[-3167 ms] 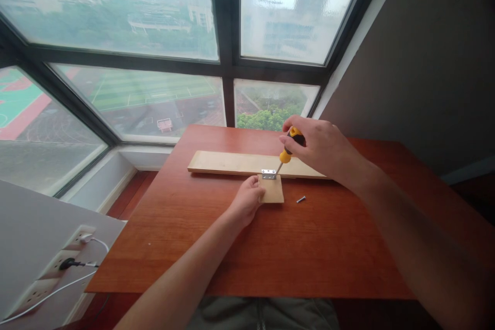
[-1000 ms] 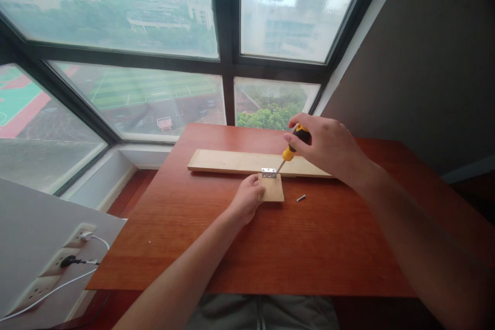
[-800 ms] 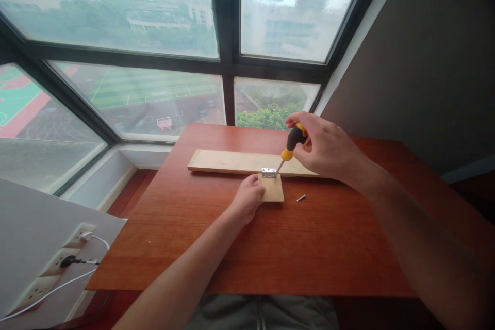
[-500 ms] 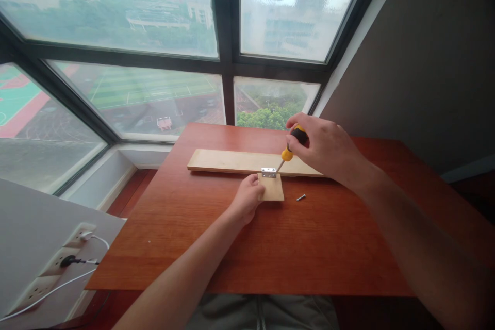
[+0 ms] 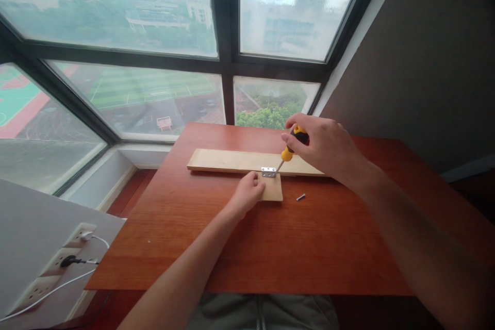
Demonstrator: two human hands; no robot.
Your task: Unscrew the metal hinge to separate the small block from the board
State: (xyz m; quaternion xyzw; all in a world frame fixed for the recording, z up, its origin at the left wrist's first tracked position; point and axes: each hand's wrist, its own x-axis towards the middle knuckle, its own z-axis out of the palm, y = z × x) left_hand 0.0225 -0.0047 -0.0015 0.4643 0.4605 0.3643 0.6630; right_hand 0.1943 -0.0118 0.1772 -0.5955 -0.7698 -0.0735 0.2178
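Note:
My right hand (image 5: 323,139) is closed around the black and yellow handle of a screwdriver (image 5: 287,153). Its shaft slants down and left, and the tip meets the right end of a silver metal hinge or bracket (image 5: 268,171) with several holes. That metal piece lies where a small square wooden board (image 5: 273,190) meets a long pale wooden plank (image 5: 224,161). With thumb and fingers, my left hand (image 5: 249,193) grips the left edge of the small board. A loose screw or bolt (image 5: 300,197) lies to the right of the small board.
All of this rests on a reddish-brown wooden table (image 5: 185,247). Large windows in a dark frame (image 5: 228,64) rise behind it. At the lower left, wall sockets (image 5: 62,260) carry plugs and cables beside the table edge.
My right hand has shifted its fingers slightly on the screwdriver handle. My left hand and the small board have tilted or moved very slightly. The loose screw has stayed put.

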